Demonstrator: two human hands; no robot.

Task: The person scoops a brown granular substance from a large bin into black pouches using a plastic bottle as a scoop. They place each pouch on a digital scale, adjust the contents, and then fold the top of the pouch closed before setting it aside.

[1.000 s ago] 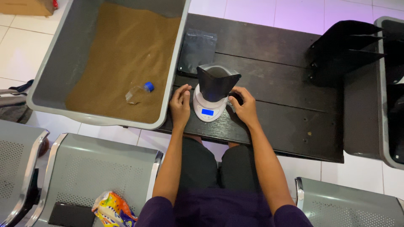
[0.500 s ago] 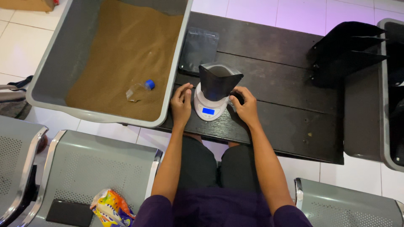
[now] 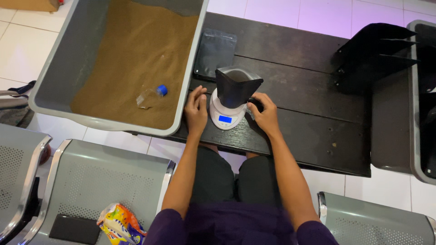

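A black stand-up pouch (image 3: 236,85) with its top open stands on a small white round scale (image 3: 225,114) with a lit blue display, on a dark wooden table (image 3: 309,122). My left hand (image 3: 196,111) rests on the table against the scale's left side, fingers loosely curled and holding nothing. My right hand (image 3: 265,113) lies at the scale's right side, fingers bent over a small dark object that I cannot make out. Both forearms reach forward from my lap.
A large grey tub (image 3: 59,72) of brown powder sits at left with a cut clear bottle with a blue cap (image 3: 150,95) lying in it. A flat black pouch (image 3: 215,53) lies behind the scale. Black pouches (image 3: 377,50) and a grey bin (image 3: 420,104) stand right. Metal seats (image 3: 104,181) are below, with a snack bag (image 3: 120,222).
Both hands stay beside the scale and the pouch remains on it. The view has shifted slightly; nothing else has visibly moved.
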